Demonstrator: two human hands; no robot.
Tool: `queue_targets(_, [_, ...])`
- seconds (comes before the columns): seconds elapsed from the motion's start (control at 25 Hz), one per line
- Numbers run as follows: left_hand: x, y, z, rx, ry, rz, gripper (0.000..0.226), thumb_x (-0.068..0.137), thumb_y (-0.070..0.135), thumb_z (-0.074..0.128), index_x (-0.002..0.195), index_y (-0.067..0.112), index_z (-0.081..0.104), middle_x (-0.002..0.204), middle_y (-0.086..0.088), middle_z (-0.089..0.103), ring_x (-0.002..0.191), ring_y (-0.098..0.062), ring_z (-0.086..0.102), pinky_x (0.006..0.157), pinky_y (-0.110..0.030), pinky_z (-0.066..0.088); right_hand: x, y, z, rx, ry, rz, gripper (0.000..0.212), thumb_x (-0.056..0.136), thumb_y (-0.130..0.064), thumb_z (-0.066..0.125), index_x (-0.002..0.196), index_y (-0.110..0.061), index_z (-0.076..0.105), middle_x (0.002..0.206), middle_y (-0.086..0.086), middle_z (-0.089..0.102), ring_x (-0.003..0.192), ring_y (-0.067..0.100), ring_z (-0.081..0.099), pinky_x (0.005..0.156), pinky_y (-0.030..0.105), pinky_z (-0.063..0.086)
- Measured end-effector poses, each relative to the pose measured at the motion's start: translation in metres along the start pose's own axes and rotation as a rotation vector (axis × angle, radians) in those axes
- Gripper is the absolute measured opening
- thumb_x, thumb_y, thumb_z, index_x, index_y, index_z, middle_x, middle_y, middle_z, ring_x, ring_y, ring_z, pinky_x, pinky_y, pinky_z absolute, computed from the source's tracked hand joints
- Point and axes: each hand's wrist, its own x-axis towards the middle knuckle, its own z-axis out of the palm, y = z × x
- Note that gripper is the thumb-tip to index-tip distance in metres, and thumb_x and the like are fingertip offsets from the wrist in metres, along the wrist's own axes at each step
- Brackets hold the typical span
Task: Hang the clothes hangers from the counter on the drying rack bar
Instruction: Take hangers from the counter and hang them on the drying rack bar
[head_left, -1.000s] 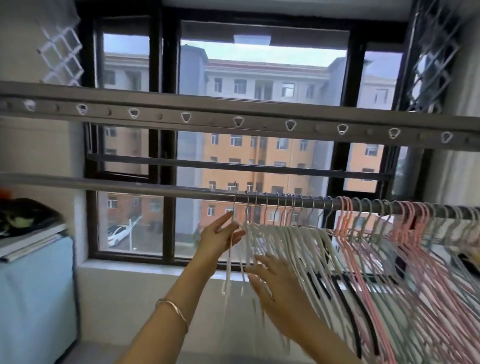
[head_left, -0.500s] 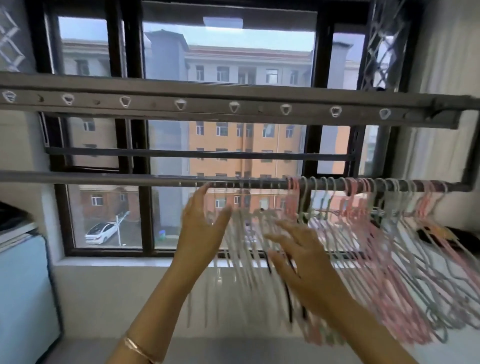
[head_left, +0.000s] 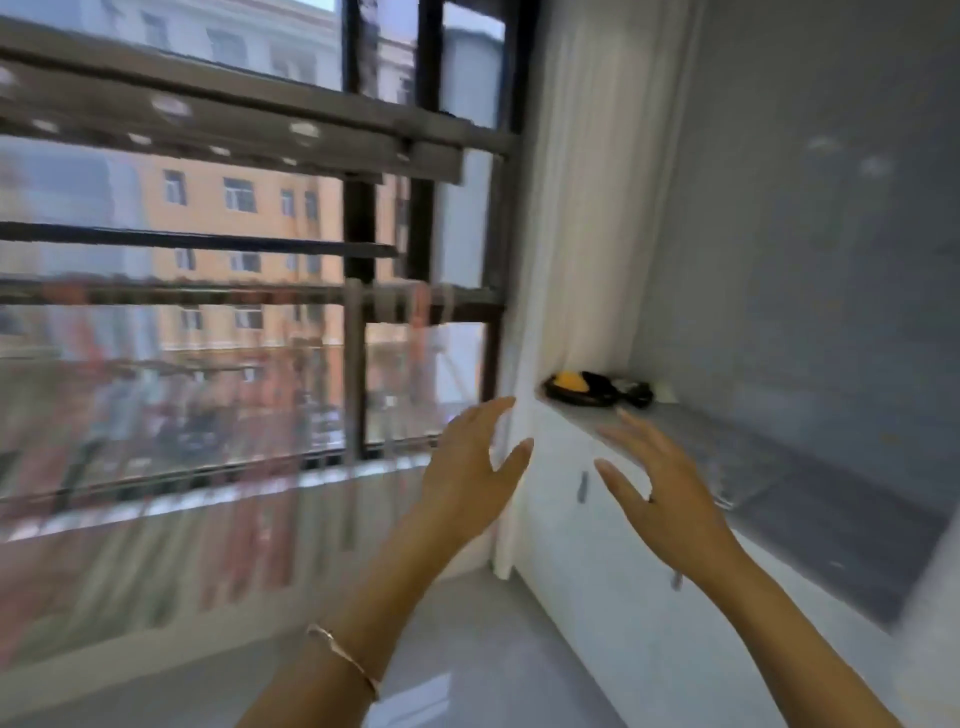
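With left hand (head_left: 467, 478) and right hand (head_left: 670, 499) empty, fingers (head_left: 483, 418) apart, best reach low onto the desk (head_left: 805, 483) at right (what lies on it is unclear).

1. This is a home's enclosed laundry balcony: grey metal drying rack bars (head_left: 156, 296) span a dark-framed window (head_left: 358, 234).
2. Blurred pink and white plastic hangers (head_left: 410, 312) hang along the lower bar.
3. A white curtain (head_left: 571, 208) and a grey-topped white cabinet desk (head_left: 779, 467) stand beside it.
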Motion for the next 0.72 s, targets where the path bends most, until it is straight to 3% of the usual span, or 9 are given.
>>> queue_targets(0.16, [0.048, 0.035, 0.134, -0.01, -0.142, 0.144, 0.051, 0.095, 0.036, 0.048, 0.143, 0.025, 0.034, 0.149, 0.009, 0.033, 0.14, -0.008, 0.022, 0.11, -0.016, 0.014, -0.02, 0.131, -0.045, -0.068, 0.1, 0.231, 0.045, 0.09, -0.041, 0.045, 0.134, -0.028, 0.045, 0.148, -0.01, 0.033, 0.136, 0.013, 0.032, 0.11, 0.035, 0.031])
queue_targets(0.32, [0.101, 0.041, 0.254, -0.066, -0.285, 0.194, 0.049, 0.095, 0.034, 0.048, 0.142, 0.022, 0.036, 0.148, 0.006, 0.035, 0.137, -0.01, 0.027, 0.108, -0.018, 0.021, -0.022, 0.237, -0.07, -0.112, 0.175, 0.386, 0.034, 0.092, -0.024, 0.053, 0.126, -0.019, 0.053, 0.139, 0.001, 0.044, 0.13, 0.02, 0.04, 0.1, 0.023, 0.029])
queue_targets(0.56, [0.211, -0.015, 0.416, -0.059, -0.47, 0.09, 0.049, 0.096, 0.03, 0.047, 0.142, 0.019, 0.035, 0.145, 0.0, 0.04, 0.135, -0.017, 0.033, 0.106, -0.025, 0.029, 0.036, 0.383, -0.058, -0.068, 0.21, 0.513, 0.034, 0.091, -0.021, 0.056, 0.124, -0.015, 0.054, 0.136, 0.004, 0.047, 0.128, 0.02, 0.043, 0.109, 0.036, 0.033])
queue_targets(0.72, [0.273, -0.071, 0.498, 0.013, -0.589, -0.031, 0.051, 0.096, 0.034, 0.046, 0.143, 0.018, 0.032, 0.148, -0.001, 0.036, 0.136, -0.02, 0.032, 0.11, -0.032, 0.031, 0.088, 0.472, -0.023, 0.001, 0.21, 0.628, 0.033, 0.09, -0.017, 0.059, 0.121, -0.009, 0.055, 0.127, 0.002, 0.05, 0.122, 0.015, 0.045, 0.103, 0.025, 0.032])
